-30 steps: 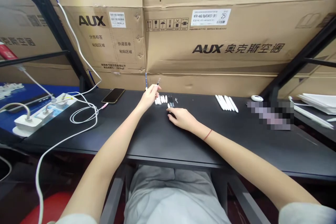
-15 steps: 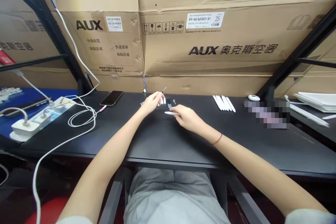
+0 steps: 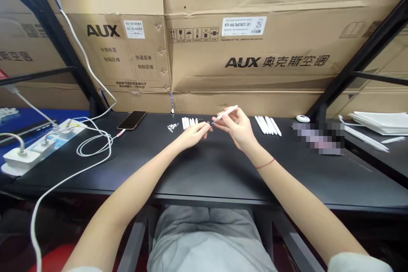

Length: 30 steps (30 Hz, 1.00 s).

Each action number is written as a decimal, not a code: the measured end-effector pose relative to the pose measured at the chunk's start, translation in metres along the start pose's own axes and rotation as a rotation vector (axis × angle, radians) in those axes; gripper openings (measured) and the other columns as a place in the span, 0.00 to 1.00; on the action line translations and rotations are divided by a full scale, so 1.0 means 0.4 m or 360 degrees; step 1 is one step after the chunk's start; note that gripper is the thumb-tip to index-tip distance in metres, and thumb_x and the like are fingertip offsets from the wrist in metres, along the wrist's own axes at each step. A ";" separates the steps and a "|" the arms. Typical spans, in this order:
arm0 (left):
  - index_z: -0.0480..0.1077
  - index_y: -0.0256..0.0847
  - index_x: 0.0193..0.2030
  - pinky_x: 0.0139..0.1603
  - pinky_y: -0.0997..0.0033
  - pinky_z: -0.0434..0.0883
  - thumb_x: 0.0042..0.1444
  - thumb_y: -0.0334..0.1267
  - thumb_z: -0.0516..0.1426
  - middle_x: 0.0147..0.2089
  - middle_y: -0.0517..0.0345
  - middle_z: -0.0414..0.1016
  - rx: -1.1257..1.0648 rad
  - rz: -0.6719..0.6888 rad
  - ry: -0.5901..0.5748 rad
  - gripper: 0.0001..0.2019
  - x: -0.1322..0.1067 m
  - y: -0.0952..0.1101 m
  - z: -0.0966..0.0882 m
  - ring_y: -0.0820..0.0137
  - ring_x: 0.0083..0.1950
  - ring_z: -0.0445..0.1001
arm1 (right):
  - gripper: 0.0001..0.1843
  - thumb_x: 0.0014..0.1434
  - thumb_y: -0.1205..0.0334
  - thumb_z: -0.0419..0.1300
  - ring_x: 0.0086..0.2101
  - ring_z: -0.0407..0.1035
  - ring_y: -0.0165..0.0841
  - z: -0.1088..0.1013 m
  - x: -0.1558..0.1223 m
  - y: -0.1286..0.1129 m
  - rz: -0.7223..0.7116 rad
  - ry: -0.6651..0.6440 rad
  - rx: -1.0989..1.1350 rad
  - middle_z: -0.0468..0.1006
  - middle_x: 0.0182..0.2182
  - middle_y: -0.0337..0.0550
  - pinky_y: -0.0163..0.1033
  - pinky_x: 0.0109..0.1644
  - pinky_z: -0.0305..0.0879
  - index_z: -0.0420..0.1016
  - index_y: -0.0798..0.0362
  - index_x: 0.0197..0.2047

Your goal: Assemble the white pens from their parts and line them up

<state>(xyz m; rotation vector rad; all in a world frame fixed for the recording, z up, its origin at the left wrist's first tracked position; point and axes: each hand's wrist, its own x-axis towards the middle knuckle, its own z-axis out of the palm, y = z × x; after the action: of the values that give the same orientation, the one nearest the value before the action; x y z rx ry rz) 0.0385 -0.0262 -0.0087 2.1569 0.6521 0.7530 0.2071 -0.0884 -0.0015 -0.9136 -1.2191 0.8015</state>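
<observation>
I have both hands raised just above the black desk (image 3: 223, 170), close together but just apart. The right hand (image 3: 237, 129) pinches a slim white stylus (image 3: 225, 113) between thumb and fingers. Its long axis slants from upper right down to a dark tip at lower left, pointing at the left hand (image 3: 193, 134), the nearer one to that tip. Its fingertips (image 3: 204, 129) sit just beside it, though I cannot tell whether they hold anything small. Left of the stylus lie white caps (image 3: 189, 122) and small metal parts (image 3: 172, 126); right of it, a row of white pens (image 3: 267, 125).
</observation>
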 end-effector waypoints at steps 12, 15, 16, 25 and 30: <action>0.69 0.41 0.35 0.36 0.72 0.65 0.63 0.49 0.44 0.25 0.62 0.67 0.0000 0.0028 0.0001 0.18 0.002 -0.004 0.005 0.71 0.31 0.68 | 0.21 0.52 0.47 0.64 0.42 0.75 0.35 0.007 -0.007 0.001 -0.0008 0.0001 0.0010 0.76 0.38 0.39 0.46 0.48 0.73 0.62 0.48 0.42; 0.67 0.41 0.36 0.38 0.71 0.65 0.63 0.48 0.46 0.27 0.62 0.69 0.0067 0.0017 -0.0005 0.15 -0.003 0.008 0.000 0.71 0.32 0.69 | 0.20 0.51 0.47 0.65 0.43 0.74 0.35 0.013 -0.011 0.001 -0.0074 -0.0022 -0.0125 0.77 0.38 0.42 0.45 0.48 0.72 0.65 0.50 0.39; 0.66 0.41 0.37 0.38 0.70 0.65 0.62 0.47 0.47 0.28 0.62 0.71 0.0079 0.0009 -0.0009 0.13 -0.006 0.013 -0.002 0.71 0.32 0.69 | 0.19 0.50 0.48 0.65 0.42 0.73 0.35 0.014 -0.012 0.001 -0.0100 -0.0029 -0.0183 0.78 0.37 0.42 0.45 0.48 0.71 0.66 0.50 0.38; 0.65 0.41 0.41 0.40 0.68 0.67 0.59 0.41 0.51 0.38 0.56 0.75 0.0317 0.0123 -0.0035 0.07 -0.008 0.007 -0.018 0.66 0.39 0.73 | 0.13 0.50 0.52 0.63 0.33 0.73 0.34 -0.018 -0.022 0.008 -0.0133 -0.0127 -0.0560 0.78 0.33 0.41 0.42 0.42 0.71 0.72 0.52 0.33; 0.70 0.42 0.43 0.41 0.69 0.67 0.60 0.39 0.52 0.39 0.56 0.77 0.0530 0.0224 -0.0064 0.09 -0.005 -0.004 -0.027 0.66 0.39 0.74 | 0.12 0.53 0.53 0.60 0.34 0.74 0.35 -0.036 -0.028 0.009 -0.0207 -0.0214 -0.0868 0.79 0.36 0.43 0.42 0.42 0.70 0.74 0.52 0.36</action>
<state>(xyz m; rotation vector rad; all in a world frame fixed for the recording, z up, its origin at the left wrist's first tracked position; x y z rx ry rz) 0.0294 -0.0214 -0.0048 2.5371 0.6461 0.7115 0.2192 -0.0988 -0.0109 -1.2150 -1.6391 0.4320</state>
